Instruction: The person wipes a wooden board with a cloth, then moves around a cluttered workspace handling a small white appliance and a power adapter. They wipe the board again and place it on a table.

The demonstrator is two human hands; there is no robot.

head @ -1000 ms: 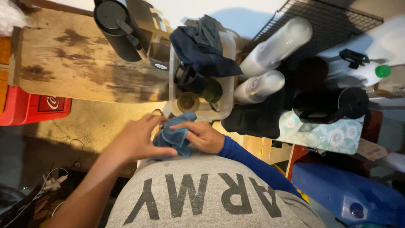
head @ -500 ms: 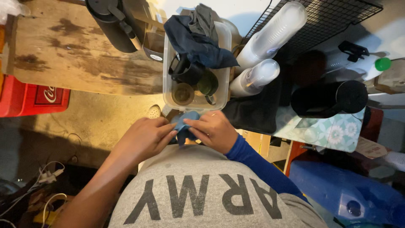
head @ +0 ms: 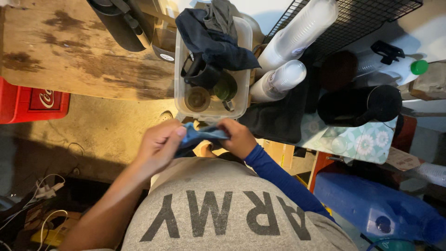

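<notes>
- Head view: a small blue cloth (head: pixel 200 134), soft and creased, stretched between both hands above the floor, in front of a clear plastic tub (head: pixel 182 88) on the worktop.
- Left hand (head: pixel 158 146): fingers pinching the cloth's left end.
- Right hand (head: pixel 238 137): fingers curled over its right end, apparently gripping.

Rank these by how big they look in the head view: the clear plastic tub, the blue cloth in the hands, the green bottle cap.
1. Clear plastic tub, largest.
2. Blue cloth, partly hidden by both hands and nearer the camera, so its true size is unsure.
3. Green bottle cap, smallest.
</notes>
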